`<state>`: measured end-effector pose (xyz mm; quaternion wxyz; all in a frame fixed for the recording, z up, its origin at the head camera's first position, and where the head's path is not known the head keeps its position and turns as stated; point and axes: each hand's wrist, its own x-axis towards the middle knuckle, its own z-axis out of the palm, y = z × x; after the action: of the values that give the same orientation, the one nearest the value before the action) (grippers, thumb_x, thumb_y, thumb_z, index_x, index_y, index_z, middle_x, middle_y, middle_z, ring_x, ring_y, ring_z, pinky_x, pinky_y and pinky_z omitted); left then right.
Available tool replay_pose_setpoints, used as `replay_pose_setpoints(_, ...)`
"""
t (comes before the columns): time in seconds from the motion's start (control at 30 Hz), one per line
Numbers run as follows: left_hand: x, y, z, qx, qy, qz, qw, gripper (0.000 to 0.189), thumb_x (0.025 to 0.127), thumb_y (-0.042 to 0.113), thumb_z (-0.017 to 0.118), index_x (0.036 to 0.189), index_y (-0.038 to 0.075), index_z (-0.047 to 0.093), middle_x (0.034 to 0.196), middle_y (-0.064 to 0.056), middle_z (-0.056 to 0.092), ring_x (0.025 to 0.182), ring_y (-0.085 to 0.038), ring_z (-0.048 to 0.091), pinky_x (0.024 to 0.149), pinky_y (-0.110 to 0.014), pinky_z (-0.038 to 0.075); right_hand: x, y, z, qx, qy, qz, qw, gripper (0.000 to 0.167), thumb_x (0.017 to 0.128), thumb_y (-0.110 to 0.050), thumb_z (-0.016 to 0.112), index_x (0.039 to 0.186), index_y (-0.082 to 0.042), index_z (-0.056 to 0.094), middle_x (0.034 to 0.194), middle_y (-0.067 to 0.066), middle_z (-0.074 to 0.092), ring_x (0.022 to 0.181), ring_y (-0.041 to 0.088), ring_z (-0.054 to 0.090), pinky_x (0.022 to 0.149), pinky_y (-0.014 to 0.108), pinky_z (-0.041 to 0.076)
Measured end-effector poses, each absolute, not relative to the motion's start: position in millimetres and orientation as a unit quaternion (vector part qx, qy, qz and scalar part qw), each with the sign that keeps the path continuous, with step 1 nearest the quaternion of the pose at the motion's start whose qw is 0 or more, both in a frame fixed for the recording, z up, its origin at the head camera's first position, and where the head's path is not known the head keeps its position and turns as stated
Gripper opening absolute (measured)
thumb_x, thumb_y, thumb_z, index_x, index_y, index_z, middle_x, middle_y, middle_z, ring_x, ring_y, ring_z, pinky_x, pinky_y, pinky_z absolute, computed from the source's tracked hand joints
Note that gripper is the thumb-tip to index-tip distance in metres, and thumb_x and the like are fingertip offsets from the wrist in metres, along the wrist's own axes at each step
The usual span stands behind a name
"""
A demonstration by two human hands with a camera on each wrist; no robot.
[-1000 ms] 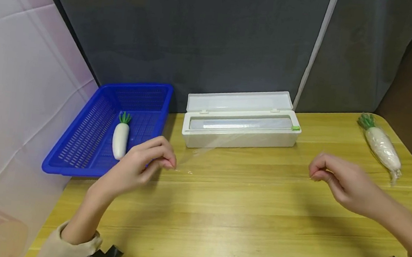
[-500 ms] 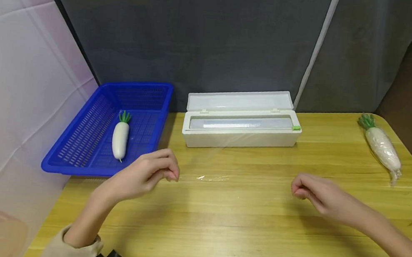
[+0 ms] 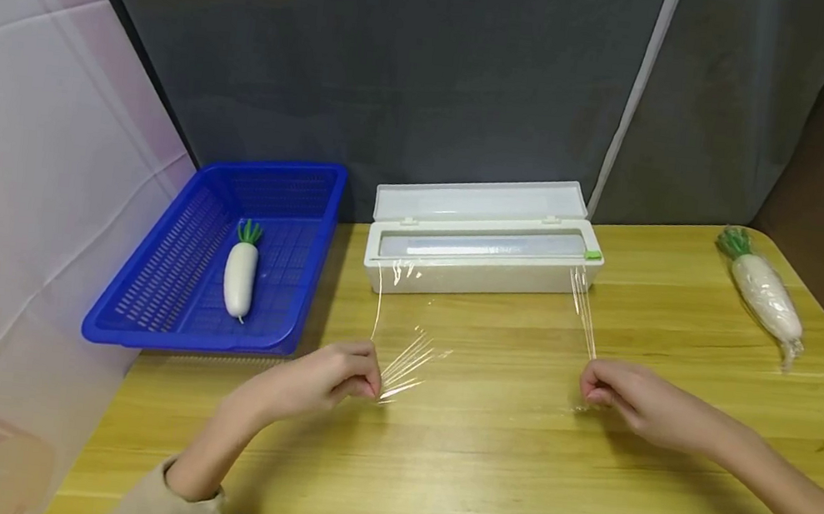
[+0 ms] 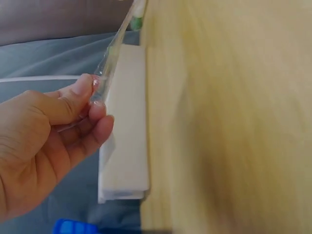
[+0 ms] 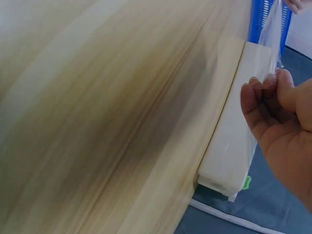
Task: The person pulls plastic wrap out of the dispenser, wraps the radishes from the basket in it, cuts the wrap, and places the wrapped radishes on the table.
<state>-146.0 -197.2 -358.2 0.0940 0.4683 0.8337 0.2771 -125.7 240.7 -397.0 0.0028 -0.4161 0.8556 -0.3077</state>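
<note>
A sheet of clear plastic wrap [image 3: 479, 331] stretches from the white wrap dispenser box [image 3: 481, 279] toward the person, over the table. My left hand [image 3: 332, 374] pinches its near left corner, where bright creases fan out. At the near right corner my right hand [image 3: 638, 401] pinches it between thumb and fingers, with creases running back to the box. In the left wrist view the gathered plastic wrap [image 4: 103, 80] sits between thumb and fingertips. The box's lid [image 3: 478, 200] stands raised, and a roll [image 3: 484, 245] shows inside.
A blue basket [image 3: 195, 343] at the left holds a white radish [image 3: 239, 279] with green leaves. Another radish [image 3: 764, 296], wrapped in plastic, lies at the right of the wooden table [image 3: 479, 482]. A grey curtain [image 3: 402, 63] hangs behind the box.
Both hands have come nearer to the person and lower, drawing the plastic wrap out from the box. The right hand has also shifted left, the left hand right. The wrap now looks taut.
</note>
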Motion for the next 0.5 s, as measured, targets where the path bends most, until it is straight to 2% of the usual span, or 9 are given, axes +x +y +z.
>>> replay_pose_setpoints(0.3,-146.0,-184.6,-374.7,0.456,0.849,0.228,0.136,0.011,0.095,0.002,0.067,0.089,0.011,0.069,0.092,0.006,0.061,0.086,-0.004,0.056,0.077,-0.018,0.052,-132.4,245.8,-409.4,-0.428,0.852,-0.300,0.019,0.024,0.094,0.002,0.064,0.092,-0.021,0.055,0.085,-0.017,0.052,0.078,-0.002,0.048,0.064,0.020,0.045)
replay_pose_setpoints(0.5,-147.2,-181.9,-383.8,0.452,0.854,0.214,0.142,0.012,0.095,0.002,0.067,0.087,0.010,0.069,0.091,0.006,0.061,0.084,-0.003,0.057,0.075,-0.018,0.052,-135.1,245.6,-413.8,-0.430,0.851,-0.298,0.046,0.020,0.097,-0.005,0.063,0.091,-0.022,0.055,0.085,-0.016,0.052,0.077,-0.002,0.048,0.064,0.020,0.043)
